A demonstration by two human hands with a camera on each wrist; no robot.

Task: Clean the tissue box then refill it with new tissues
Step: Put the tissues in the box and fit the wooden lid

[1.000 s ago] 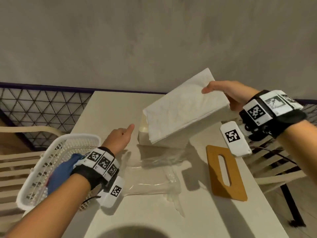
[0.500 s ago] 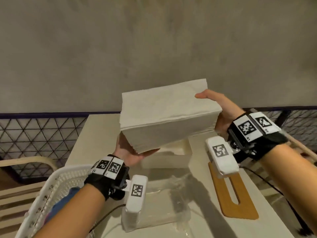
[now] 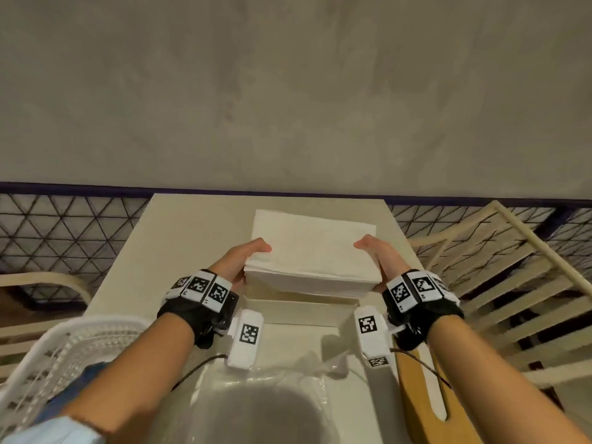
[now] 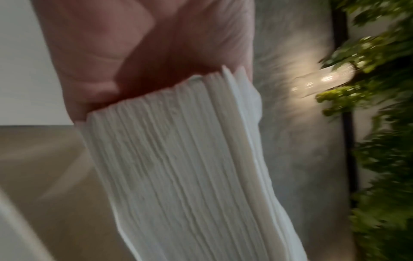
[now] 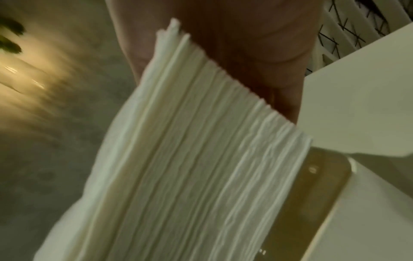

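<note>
A thick white stack of tissues [image 3: 312,251] lies level right over the open white tissue box [image 3: 294,310] in the middle of the table. My left hand [image 3: 238,262] grips the stack's left end, thumb on top. At the stack's other end my right hand [image 3: 381,259] holds it the same way. Both wrist views show the layered tissue edge [image 4: 190,167] [image 5: 201,141] against a palm. Most of the box is hidden under the stack. The box's wooden lid [image 3: 423,398], with a slot in it, lies flat at the near right.
A crumpled clear plastic wrapper [image 3: 272,389] lies on the cream table [image 3: 179,251] in front of the box. A white mesh basket [image 3: 54,357] holding a blue cloth sits at the near left. Slatted chairs flank the table, with a grey wall behind.
The stack came down from mid-air and turned level, now right over the box. My left hand moved from under its corner to its left end.
</note>
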